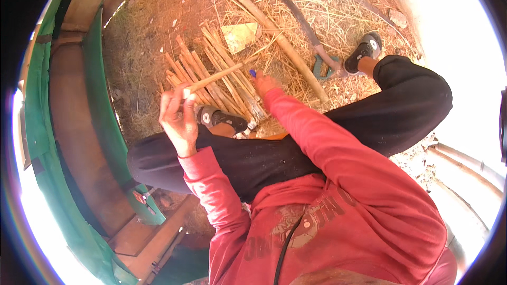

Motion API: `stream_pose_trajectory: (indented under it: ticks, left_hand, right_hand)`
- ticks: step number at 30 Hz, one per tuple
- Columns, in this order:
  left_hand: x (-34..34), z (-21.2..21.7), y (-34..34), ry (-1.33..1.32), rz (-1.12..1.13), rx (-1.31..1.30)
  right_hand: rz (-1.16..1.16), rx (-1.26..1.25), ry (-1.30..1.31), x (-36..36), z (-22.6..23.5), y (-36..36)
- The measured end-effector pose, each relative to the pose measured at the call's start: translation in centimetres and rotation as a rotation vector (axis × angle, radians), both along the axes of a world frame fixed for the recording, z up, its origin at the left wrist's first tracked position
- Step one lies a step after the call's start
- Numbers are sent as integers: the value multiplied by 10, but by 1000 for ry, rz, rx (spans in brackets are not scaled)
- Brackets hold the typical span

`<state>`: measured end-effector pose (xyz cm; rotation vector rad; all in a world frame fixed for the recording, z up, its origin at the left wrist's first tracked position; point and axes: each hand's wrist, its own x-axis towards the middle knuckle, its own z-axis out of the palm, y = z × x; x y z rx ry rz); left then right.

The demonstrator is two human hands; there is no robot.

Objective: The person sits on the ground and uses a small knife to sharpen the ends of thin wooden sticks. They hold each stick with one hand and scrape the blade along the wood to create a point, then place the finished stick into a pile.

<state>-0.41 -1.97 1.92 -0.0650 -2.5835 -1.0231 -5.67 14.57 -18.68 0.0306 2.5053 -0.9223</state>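
Note:
My left hand point(178, 119) pinches the near end of a pale wooden stick point(214, 79). The stick slants up and to the right over a loose pile of split sticks point(198, 68) on the ground. My right hand point(265, 83) is closed beside the pile, close to the stick's far end. A small blue part point(253, 73) shows at its fingers, like the handle of a small tool; the rest of that tool is too small to make out. A yellowish flat piece point(240, 37) lies on the straw beyond the sticks.
A long wooden pole point(274, 37) crosses the straw-strewn ground. Right of it lies a machete point(303, 21) with a wooden handle, next to my shoe point(364, 50). My other shoe point(222, 120) touches the split sticks. Green-edged wooden furniture point(92, 100) stands at the left, a pale wall point(449, 26) at the right.

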Motion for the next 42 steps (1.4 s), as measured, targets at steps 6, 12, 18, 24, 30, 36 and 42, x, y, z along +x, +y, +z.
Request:
stream_pose_trajectory:
  ticks: [6, 12, 18, 24, 30, 36, 42]
  left_hand:
    - [-7, 7, 4, 27, 2, 34]
    - [-4, 2, 1, -3, 86, 120]
    - [-5, 11, 3, 20, -20, 26]
    - [-2, 8, -4, -13, -62, 17]
    - [5, 13, -9, -18, -15, -4]
    - [-4, 22, -2, 17, -68, -79]
    - [-7, 10, -2, 5, -46, 2]
  right_hand:
    - [-281, -361, -166, -20, -43, -4]
    - [-255, -623, 260, 7, 58, -20]
    - [-23, -544, 191, 29, 152, -12]
    - [25, -416, 257, 33, 156, -14]
    - [62, -324, 227, 41, 156, -22]
    - [32, -408, 270, 15, 34, 3]
    - [-32, -432, 265, 40, 150, -11]
